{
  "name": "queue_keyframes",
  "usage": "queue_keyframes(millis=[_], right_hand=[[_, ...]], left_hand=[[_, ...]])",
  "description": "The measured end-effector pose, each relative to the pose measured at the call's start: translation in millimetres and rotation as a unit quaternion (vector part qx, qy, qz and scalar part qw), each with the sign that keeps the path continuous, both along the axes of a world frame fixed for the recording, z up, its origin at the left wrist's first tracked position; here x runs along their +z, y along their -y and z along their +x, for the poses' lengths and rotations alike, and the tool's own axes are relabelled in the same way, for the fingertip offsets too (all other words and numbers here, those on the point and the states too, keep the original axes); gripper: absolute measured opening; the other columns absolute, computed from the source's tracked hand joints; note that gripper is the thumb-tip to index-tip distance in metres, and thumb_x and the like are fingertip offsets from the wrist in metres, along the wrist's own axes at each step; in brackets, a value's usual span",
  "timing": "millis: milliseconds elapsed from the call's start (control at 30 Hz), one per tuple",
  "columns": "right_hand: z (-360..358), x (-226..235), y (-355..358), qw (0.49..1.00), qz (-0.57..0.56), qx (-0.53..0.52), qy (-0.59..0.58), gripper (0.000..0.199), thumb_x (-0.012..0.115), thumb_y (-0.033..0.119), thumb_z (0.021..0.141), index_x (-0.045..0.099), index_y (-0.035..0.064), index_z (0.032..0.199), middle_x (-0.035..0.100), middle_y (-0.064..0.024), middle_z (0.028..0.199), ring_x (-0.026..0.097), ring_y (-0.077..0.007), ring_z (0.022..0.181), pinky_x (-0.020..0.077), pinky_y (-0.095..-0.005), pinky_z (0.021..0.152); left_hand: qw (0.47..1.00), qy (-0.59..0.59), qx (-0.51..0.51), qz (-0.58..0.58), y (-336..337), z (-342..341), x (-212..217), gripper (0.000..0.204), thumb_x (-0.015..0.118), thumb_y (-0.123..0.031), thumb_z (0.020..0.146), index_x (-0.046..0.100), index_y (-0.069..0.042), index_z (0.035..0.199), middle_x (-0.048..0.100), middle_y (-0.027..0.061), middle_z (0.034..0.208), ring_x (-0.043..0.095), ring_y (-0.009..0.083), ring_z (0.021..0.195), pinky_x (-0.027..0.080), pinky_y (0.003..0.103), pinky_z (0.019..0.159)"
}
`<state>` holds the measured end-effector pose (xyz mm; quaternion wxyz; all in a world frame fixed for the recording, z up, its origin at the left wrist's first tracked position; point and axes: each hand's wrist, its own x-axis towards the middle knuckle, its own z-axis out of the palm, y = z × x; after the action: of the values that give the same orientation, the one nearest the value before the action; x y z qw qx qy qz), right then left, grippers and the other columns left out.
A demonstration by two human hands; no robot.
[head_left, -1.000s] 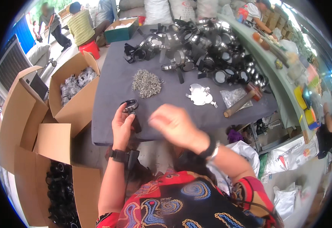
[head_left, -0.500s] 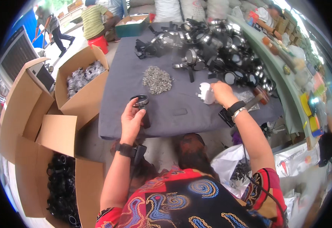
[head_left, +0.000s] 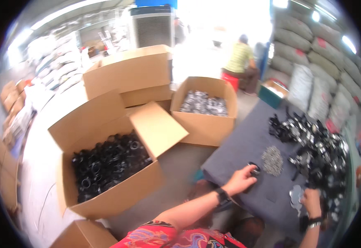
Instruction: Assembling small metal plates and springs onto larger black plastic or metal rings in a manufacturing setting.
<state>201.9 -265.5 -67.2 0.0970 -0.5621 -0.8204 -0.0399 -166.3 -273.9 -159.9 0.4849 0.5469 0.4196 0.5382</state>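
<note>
My left hand [head_left: 241, 178] grips a small black ring-shaped part [head_left: 254, 168] at the near edge of the grey table [head_left: 246, 146]. My right hand [head_left: 311, 200] rests on the table beside a few flat silvery pieces [head_left: 296, 194], fingers bent over them; whether it holds one is unclear. A small heap of shiny metal bits [head_left: 272, 160] lies just beyond the black part. A large pile of black and chrome parts [head_left: 319, 149] covers the far right of the table.
On the floor at left stands an open cardboard box [head_left: 118, 194] full of black parts. Another open box [head_left: 205, 124] holds silvery parts. A seated person [head_left: 240, 62] is beyond, with stacked sacks [head_left: 312, 53] at right.
The view has swung left toward the boxes on the floor. My left hand still holds the black part. My right hand stayed at the silvery pieces.
</note>
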Motion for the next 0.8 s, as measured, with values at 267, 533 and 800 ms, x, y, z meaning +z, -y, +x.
queue_keyframes(millis=[267, 533, 800], right_hand=[[-87, -12, 45, 0.977, 0.039, 0.028, 0.207, 0.013, 0.054, 0.014, 0.083, 0.06, 0.0025, 0.088, 0.059, -0.0172, 0.09, 0.057, -0.035, 0.085, 0.0451, -0.0441, 0.073], [-112, -19, 70, 0.995, 0.043, 0.079, 0.047, 0.01, 0.056, 0.012, 0.085, 0.058, 0.0027, 0.085, 0.058, -0.019, 0.083, 0.057, -0.0381, 0.083, 0.0461, -0.0474, 0.07], [-116, -12, 82, 0.986, 0.12, 0.107, -0.053, 0.018, 0.059, 0.012, 0.085, 0.061, 0.0006, 0.099, 0.062, -0.0219, 0.092, 0.059, -0.0396, 0.083, 0.0485, -0.0435, 0.072]], left_hand=[[0.998, -0.01, 0.022, 0.057, -17, 6, -11, 0.052, 0.063, -0.012, 0.081, 0.046, -0.006, 0.131, 0.058, 0.0057, 0.075, 0.054, 0.0127, 0.069, 0.047, 0.029, 0.065], [0.998, -0.018, 0.023, 0.057, -9, 0, -5, 0.053, 0.061, -0.01, 0.082, 0.044, -0.004, 0.132, 0.057, 0.0069, 0.077, 0.053, 0.0146, 0.07, 0.046, 0.03, 0.067], [0.998, -0.002, 0.024, 0.062, -6, 9, -14, 0.065, 0.062, -0.01, 0.081, 0.035, -0.004, 0.139, 0.056, 0.0079, 0.079, 0.054, 0.0136, 0.072, 0.046, 0.029, 0.068]])
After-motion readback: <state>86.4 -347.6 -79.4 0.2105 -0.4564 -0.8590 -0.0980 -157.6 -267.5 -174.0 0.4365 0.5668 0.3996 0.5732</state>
